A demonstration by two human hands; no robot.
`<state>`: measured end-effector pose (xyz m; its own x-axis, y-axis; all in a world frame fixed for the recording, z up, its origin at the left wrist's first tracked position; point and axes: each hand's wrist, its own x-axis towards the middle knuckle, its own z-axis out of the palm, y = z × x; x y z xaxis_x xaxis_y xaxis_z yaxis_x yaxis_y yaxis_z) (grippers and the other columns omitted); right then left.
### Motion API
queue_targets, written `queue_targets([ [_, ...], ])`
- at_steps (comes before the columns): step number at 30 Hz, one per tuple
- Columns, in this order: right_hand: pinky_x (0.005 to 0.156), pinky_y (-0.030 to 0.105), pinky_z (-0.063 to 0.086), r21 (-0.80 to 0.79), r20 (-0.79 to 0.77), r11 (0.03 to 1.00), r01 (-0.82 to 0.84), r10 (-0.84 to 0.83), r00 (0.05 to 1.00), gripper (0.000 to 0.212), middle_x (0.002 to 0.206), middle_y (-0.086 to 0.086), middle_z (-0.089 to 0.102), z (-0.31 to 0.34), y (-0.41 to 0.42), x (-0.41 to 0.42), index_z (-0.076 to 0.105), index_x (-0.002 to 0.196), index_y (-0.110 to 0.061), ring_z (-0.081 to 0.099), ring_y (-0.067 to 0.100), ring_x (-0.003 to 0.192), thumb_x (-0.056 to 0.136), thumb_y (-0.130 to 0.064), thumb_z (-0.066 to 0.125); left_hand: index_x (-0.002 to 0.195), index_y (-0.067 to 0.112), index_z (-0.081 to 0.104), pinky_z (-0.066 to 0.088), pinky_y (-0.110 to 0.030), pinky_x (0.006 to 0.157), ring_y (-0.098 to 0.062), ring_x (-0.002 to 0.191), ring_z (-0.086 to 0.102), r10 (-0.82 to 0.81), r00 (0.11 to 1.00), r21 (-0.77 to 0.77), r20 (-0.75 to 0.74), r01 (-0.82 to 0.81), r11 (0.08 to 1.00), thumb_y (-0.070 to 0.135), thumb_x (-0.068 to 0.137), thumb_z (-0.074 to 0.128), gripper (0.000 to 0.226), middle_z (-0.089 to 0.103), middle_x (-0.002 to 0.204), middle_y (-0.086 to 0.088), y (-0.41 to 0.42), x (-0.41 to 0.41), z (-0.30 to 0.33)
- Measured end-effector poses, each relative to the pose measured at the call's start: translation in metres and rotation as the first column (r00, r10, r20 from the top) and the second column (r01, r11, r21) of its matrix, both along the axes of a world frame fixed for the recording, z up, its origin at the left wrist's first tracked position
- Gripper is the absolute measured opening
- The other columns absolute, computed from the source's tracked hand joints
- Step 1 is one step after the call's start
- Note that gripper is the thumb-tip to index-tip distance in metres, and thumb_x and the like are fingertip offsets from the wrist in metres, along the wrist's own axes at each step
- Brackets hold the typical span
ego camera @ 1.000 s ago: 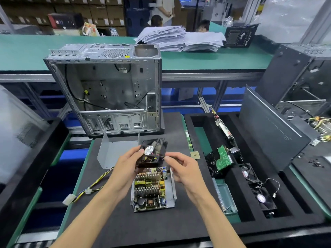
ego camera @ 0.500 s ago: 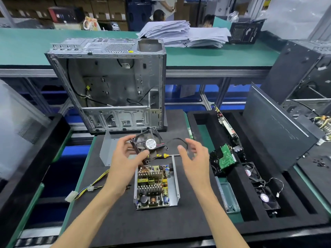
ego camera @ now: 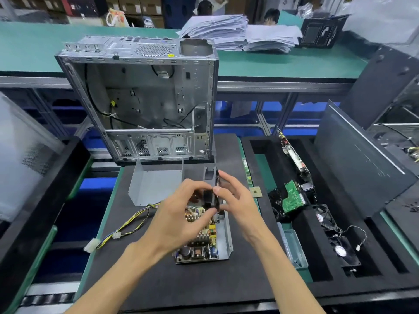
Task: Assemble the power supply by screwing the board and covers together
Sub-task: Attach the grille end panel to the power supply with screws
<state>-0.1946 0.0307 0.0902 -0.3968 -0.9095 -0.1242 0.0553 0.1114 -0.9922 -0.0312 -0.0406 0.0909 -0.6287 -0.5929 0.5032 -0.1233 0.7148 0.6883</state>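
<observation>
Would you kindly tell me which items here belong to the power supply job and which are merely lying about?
In use: black cooling fan, held by left hand and right hand; circuit board in grey metal tray; grey bent metal cover.

Lying about: open silver computer case; green hard-drive board; paper stacks.

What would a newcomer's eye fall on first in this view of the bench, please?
Most likely the two hands at the centre, the left hand and right hand together gripping a black fan edge-on above the power supply board in its metal tray on the black mat. Behind them stands the open, empty computer case. To the right, a black foam tray holds more fans and a green circuit board.
</observation>
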Motion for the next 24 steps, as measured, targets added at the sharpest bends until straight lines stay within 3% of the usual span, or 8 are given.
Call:
queue_targets([
  [2, 0.107, 0.041, 0.051, -0.008, -0.034, 1.000, -0.012, 0.012, 0.999, 0.080, 0.141, -0.009, 0.060, -0.002, -0.001, -0.001, 0.056, 0.141, -0.037, 0.058, -0.002, 0.125, 0.065, -0.059, 0.068, 0.135, 0.039, 0.044, 0.053, -0.025, 0.086, -0.006, 0.108, 0.060, 0.008, 0.998, 0.008, 0.067, -0.008, 1.000, 0.043, 0.080, 0.075, 0.063, 0.052, 0.123, 0.016, -0.006, 0.000, 0.007],
  [6, 0.098, 0.016, 0.048, 0.012, -0.156, 0.996, -0.089, 0.090, 0.984, 0.079, 0.137, -0.017, 0.059, -0.008, -0.004, -0.005, 0.053, 0.146, -0.033, 0.056, -0.015, 0.118, 0.071, -0.054, 0.065, 0.152, 0.044, 0.028, 0.047, -0.026, 0.099, -0.003, 0.128, 0.047, -0.117, 0.961, 0.101, 0.249, 0.095, 0.990, 0.051, 0.075, 0.076, 0.091, 0.038, 0.141, 0.022, -0.023, 0.000, 0.014],
  [9, 0.097, 0.010, 0.044, 0.061, -0.252, 0.992, -0.114, 0.126, 0.959, 0.072, 0.133, -0.023, 0.059, -0.016, -0.004, -0.009, 0.052, 0.146, -0.038, 0.054, -0.011, 0.122, 0.078, -0.058, 0.063, 0.148, 0.039, 0.036, 0.039, -0.010, 0.097, 0.011, 0.118, 0.047, -0.130, 0.940, 0.084, 0.316, 0.109, 0.990, 0.056, 0.072, 0.078, 0.088, 0.044, 0.133, 0.031, -0.029, -0.001, 0.013],
  [12, 0.096, 0.012, 0.043, 0.052, -0.302, 0.998, 0.021, -0.004, 0.953, 0.061, 0.128, -0.025, 0.061, -0.030, -0.001, -0.013, 0.055, 0.141, -0.040, 0.056, -0.009, 0.119, 0.087, -0.068, 0.051, 0.144, 0.028, 0.047, 0.035, -0.003, 0.096, 0.008, 0.112, 0.053, -0.106, 0.946, 0.130, 0.305, 0.069, 0.989, 0.052, 0.068, 0.084, 0.088, 0.056, 0.126, 0.018, -0.030, 0.002, 0.005],
  [14, 0.105, 0.023, 0.041, 0.048, -0.252, 0.986, 0.158, -0.141, 0.957, 0.047, 0.133, -0.019, 0.062, -0.044, -0.001, -0.017, 0.058, 0.139, -0.036, 0.052, -0.005, 0.126, 0.100, -0.056, 0.042, 0.143, 0.027, 0.048, 0.034, -0.003, 0.099, 0.008, 0.115, 0.052, -0.121, 0.935, 0.160, 0.333, 0.070, 0.985, 0.059, 0.067, 0.081, 0.089, 0.058, 0.125, 0.016, -0.027, 0.005, -0.004],
  [17, 0.112, 0.036, 0.044, 0.162, -0.014, 0.963, 0.213, -0.214, 0.977, 0.035, 0.134, -0.006, 0.063, -0.062, -0.001, -0.020, 0.060, 0.134, -0.028, 0.055, 0.009, 0.130, 0.111, -0.035, 0.035, 0.147, 0.027, 0.045, 0.035, -0.015, 0.110, 0.008, 0.126, 0.048, -0.196, 0.891, 0.202, 0.409, 0.121, 0.972, 0.064, 0.069, 0.075, 0.091, 0.054, 0.135, 0.018, -0.017, 0.004, -0.024],
  [20, 0.100, 0.023, 0.048, 0.227, 0.173, 0.955, 0.192, -0.233, 0.957, 0.033, 0.135, -0.002, 0.064, -0.073, 0.001, -0.014, 0.061, 0.131, -0.027, 0.059, 0.005, 0.124, 0.111, -0.035, 0.035, 0.150, 0.027, 0.038, 0.037, -0.023, 0.112, 0.002, 0.130, 0.046, -0.208, 0.828, 0.190, 0.520, 0.125, 0.974, 0.063, 0.072, 0.072, 0.093, 0.049, 0.141, 0.017, -0.010, -0.004, -0.043],
  [24, 0.091, 0.015, 0.048, 0.220, 0.239, 0.953, 0.210, -0.261, 0.935, 0.035, 0.129, -0.013, 0.068, -0.082, 0.002, -0.007, 0.065, 0.120, -0.032, 0.061, -0.006, 0.118, 0.112, -0.033, 0.031, 0.154, 0.028, 0.031, 0.032, -0.018, 0.112, -0.002, 0.136, 0.041, -0.234, 0.771, 0.209, 0.593, 0.134, 0.969, 0.059, 0.075, 0.073, 0.095, 0.045, 0.146, 0.015, -0.006, -0.018, -0.060],
])
